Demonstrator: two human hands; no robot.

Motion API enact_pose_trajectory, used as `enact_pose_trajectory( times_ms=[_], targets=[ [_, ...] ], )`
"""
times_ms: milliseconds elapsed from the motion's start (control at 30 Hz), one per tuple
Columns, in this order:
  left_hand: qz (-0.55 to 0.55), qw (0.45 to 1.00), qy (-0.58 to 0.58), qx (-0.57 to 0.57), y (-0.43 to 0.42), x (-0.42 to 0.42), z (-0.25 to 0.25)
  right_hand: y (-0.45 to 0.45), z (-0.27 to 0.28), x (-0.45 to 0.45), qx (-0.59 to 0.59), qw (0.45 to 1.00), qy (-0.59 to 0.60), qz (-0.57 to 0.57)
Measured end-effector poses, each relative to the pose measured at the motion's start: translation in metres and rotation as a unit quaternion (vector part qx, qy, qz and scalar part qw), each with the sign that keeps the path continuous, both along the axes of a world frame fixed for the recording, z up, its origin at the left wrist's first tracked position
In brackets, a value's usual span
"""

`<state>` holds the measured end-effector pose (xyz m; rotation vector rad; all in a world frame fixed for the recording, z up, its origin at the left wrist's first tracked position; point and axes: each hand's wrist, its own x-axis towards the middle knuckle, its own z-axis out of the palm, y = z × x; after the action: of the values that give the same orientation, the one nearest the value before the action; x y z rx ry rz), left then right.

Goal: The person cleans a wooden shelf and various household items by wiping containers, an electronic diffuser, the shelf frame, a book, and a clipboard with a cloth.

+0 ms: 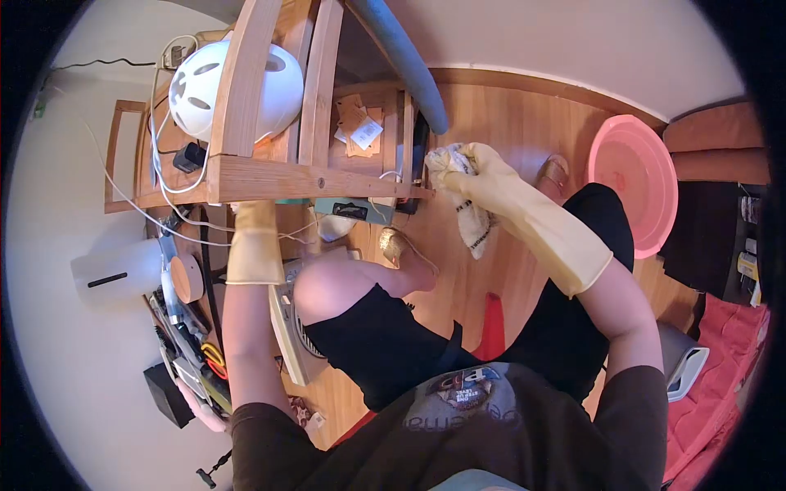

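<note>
My right hand (483, 176), in a long cream rubber glove, grips a crumpled white cloth (473, 225) with dark marks along its edge. The cloth hangs down beside the end of a wooden shelf rack (278, 176). A matching glove covers my left hand (255, 245), which reaches under the rack's front bar; its fingers are hidden there. On the rack sit a white helmet (196, 90) with dark vents and, further right, brown and white paper tags (360, 129). Beneath the bar is a teal box (354, 210).
A pink basin (606, 164) stands on the floor at right, near a red quilted cover (708, 385). White cables (155, 155) trail across the rack's left side. Orange-handled scissors (214, 360) and other tools crowd the left wall. A blue padded tube (405, 61) slants above the rack.
</note>
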<state>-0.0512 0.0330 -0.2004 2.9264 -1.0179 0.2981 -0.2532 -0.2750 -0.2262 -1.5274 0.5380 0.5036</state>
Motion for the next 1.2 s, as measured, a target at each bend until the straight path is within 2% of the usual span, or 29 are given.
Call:
enact_pose_trajectory(
  times_ms=[167, 200, 233, 267, 300, 333, 367, 400, 500, 533, 600, 633, 700, 833, 933, 1000, 1033, 1100, 1133, 1167, 1200],
  targets=[
    [-0.05, 0.998, -0.029, -0.007, -0.042, -0.006, -0.011, 0.001, 0.006, -0.001, 0.003, 1.0, -0.006, 0.0],
    [-0.051, 0.998, -0.028, -0.005, -0.037, 0.003, -0.028, 0.001, 0.008, -0.001, -0.004, 1.0, -0.006, 0.003],
    [-0.031, 0.996, 0.016, -0.081, -0.028, 0.016, -0.059, 0.001, 0.007, -0.002, -0.002, 1.0, -0.006, 0.002],
    [-0.01, 0.986, 0.059, -0.156, -0.035, 0.017, -0.061, 0.001, 0.006, -0.003, 0.003, 1.0, -0.021, -0.021],
    [-0.011, 0.986, 0.059, -0.154, -0.037, 0.017, -0.061, 0.001, 0.005, -0.003, 0.009, 0.998, -0.037, -0.044],
    [0.07, 0.984, 0.162, -0.013, -0.037, 0.015, -0.061, 0.0, 0.007, -0.004, 0.012, 0.998, -0.037, -0.044],
    [0.15, 0.945, 0.26, 0.127, -0.046, 0.009, -0.051, -0.001, 0.011, -0.003, 0.013, 0.999, -0.03, -0.039],
    [0.197, 0.91, 0.336, 0.14, -0.054, 0.003, -0.044, -0.004, 0.016, -0.002, 0.014, 0.999, -0.023, -0.034],
    [0.228, 0.911, 0.297, 0.174, -0.072, -0.003, -0.052, -0.011, 0.021, 0.002, 0.02, 0.999, 0.034, 0.013],
    [0.229, 0.91, 0.297, 0.174, -0.073, 0.0, -0.055, -0.012, 0.023, 0.002, 0.02, 0.999, 0.034, 0.014],
    [0.268, 0.92, 0.225, 0.175, -0.077, 0.007, -0.062, -0.012, 0.025, 0.0, 0.015, 0.999, 0.031, 0.0],
    [0.268, 0.92, 0.226, 0.177, -0.082, 0.013, -0.066, -0.013, 0.025, 0.0, 0.017, 0.999, 0.032, -0.001],
    [0.3, 0.882, 0.295, 0.211, -0.101, 0.019, -0.065, -0.016, 0.025, -0.001, 0.032, 0.999, 0.037, -0.002],
    [0.323, 0.893, 0.237, 0.206, -0.125, 0.008, -0.074, -0.018, 0.012, -0.001, -0.006, 1.0, 0.021, 0.006],
    [0.324, 0.872, 0.299, 0.214, -0.138, 0.004, -0.044, -0.02, 0.013, -0.002, 0.026, 0.999, 0.036, -0.011],
    [0.377, 0.825, 0.386, 0.168, -0.136, 0.007, -0.035, -0.022, 0.011, -0.002, -0.005, 1.0, 0.021, -0.002],
    [0.379, 0.824, 0.386, 0.167, -0.133, 0.007, -0.031, -0.021, 0.008, -0.002, -0.004, 1.0, 0.021, -0.001],
    [0.337, 0.794, 0.497, 0.094, -0.127, 0.004, -0.019, -0.019, 0.004, -0.004, -0.018, 0.999, -0.02, -0.04],
    [0.337, 0.794, 0.497, 0.095, -0.11, 0.018, -0.044, -0.02, 0.006, -0.004, -0.018, 0.999, -0.02, -0.04],
    [0.269, 0.878, 0.361, 0.165, -0.082, 0.042, -0.091, -0.021, 0.012, -0.003, 0.0, 0.999, -0.01, -0.038],
    [0.191, 0.931, 0.211, 0.23, -0.067, 0.055, -0.117, -0.022, 0.015, -0.003, 0.018, 0.999, -0.001, -0.037]
  ],
)
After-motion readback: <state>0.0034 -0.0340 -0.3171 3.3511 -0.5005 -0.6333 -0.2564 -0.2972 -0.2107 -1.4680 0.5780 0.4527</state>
